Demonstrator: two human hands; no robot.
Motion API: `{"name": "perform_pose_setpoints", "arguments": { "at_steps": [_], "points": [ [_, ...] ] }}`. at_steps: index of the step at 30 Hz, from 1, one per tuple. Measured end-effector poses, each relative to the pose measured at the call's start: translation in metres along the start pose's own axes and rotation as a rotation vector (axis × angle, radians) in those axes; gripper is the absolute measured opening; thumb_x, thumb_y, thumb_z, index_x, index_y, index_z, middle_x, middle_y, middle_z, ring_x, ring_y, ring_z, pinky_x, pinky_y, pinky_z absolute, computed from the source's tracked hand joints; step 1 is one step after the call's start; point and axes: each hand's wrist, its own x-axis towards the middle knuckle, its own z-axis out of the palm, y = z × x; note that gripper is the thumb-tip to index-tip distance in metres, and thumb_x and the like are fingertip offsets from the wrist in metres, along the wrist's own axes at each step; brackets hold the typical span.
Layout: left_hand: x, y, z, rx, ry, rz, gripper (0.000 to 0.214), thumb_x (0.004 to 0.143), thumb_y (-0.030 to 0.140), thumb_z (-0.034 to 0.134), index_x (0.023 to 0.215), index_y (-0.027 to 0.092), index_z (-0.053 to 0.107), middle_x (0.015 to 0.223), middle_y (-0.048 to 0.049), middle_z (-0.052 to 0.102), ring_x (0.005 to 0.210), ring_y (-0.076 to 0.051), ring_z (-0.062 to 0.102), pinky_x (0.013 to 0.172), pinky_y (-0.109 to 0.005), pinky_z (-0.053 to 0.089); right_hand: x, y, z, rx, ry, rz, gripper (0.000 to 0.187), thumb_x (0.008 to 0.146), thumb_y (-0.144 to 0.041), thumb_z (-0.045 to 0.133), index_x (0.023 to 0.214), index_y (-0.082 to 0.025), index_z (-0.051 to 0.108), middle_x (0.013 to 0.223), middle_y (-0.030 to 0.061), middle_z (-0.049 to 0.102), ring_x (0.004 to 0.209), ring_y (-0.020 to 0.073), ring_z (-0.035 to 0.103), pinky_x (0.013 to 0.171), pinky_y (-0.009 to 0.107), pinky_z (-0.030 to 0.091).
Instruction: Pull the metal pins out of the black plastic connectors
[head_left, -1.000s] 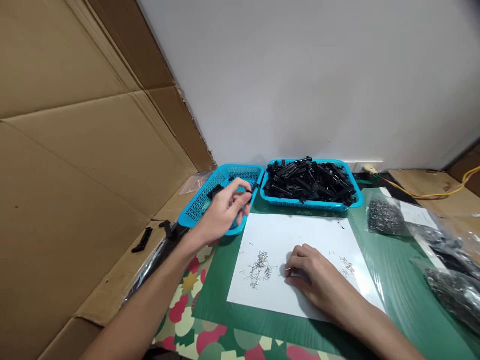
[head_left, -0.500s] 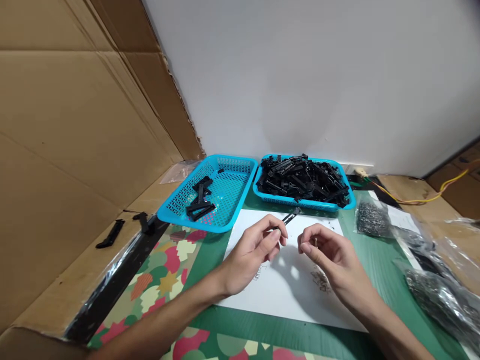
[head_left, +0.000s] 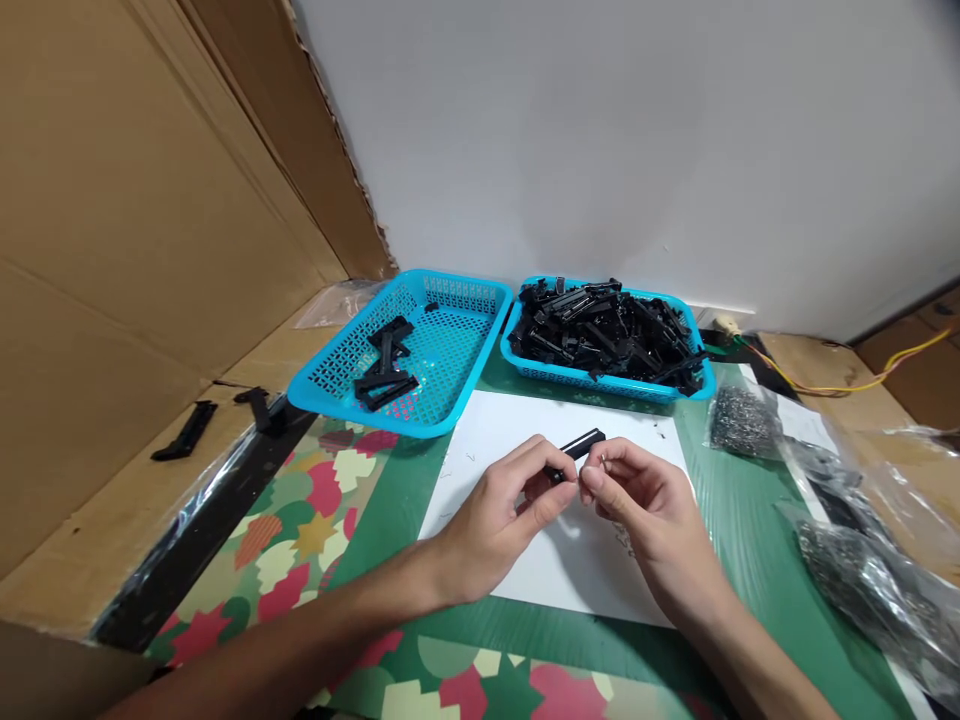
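Observation:
My left hand [head_left: 510,505] pinches one end of a small black plastic clip [head_left: 579,446] above the white paper sheet [head_left: 510,425]. My right hand [head_left: 637,500] meets it from the right, fingers pinched together at the clip's near end, holding something too small to make out. Both hands hover over the sheet, close together. Behind them stand two blue baskets: the left basket [head_left: 450,300] holds a few black clips [head_left: 386,375], the right basket [head_left: 517,360] is heaped with black clips [head_left: 607,330].
Clear bags of small metal parts [head_left: 739,420] and dark parts [head_left: 870,570] lie at the right on the green mat [head_left: 390,500]. Cardboard panels [head_left: 135,200] stand at the left, with two loose black pieces [head_left: 184,432] on the cardboard. A yellow wire [head_left: 862,385] runs at the back right.
My left hand left the left basket and came over the paper with a black clip. My right hand rose off the paper and closed in on the clip's end.

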Motion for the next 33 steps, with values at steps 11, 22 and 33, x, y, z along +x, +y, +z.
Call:
{"name": "perform_pose_setpoints", "arguments": {
  "at_steps": [11, 22, 33],
  "points": [
    [-0.003, -0.005, 0.003, 0.012, 0.086, -0.016, 0.018, 0.107, 0.037, 0.056, 0.108, 0.023, 0.067, 0.099, -0.0026, 0.063, 0.087, -0.018, 0.059, 0.076, -0.029, 0.045, -0.018, 0.004, 0.013, -0.384, 0.243, -0.214, 0.017, 0.094, -0.037, 0.076, 0.094, -0.022, 0.083, 0.069, 0.0021, 0.070, 0.052, 0.0129, 0.047, 0.047, 0.027, 0.036],
    [0.002, -0.003, -0.005, -0.081, 0.182, -0.024, 0.024, 0.111, 0.043, 0.049, 0.117, 0.023, 0.061, 0.094, -0.0005, 0.062, 0.062, -0.010, 0.047, 0.059, -0.025, 0.039, -0.004, 0.001, -0.010, -0.611, 0.107, -0.095, 0.022, 0.097, -0.038, 0.067, 0.090, -0.022, 0.079, 0.072, 0.0017, 0.073, 0.052, 0.0136, 0.052, 0.049, 0.027, 0.037],
    [0.008, -0.006, -0.012, -0.261, 0.199, -0.066, 0.024, 0.107, 0.044, 0.057, 0.101, 0.021, 0.054, 0.079, 0.0013, 0.066, 0.062, -0.010, 0.047, 0.058, -0.023, 0.035, -0.003, 0.014, 0.005, -0.929, -0.184, -0.044, 0.015, 0.096, -0.020, 0.068, 0.099, -0.031, 0.079, 0.100, -0.0002, 0.076, 0.081, 0.0200, 0.072, 0.069, 0.028, 0.044]
  ]
}}
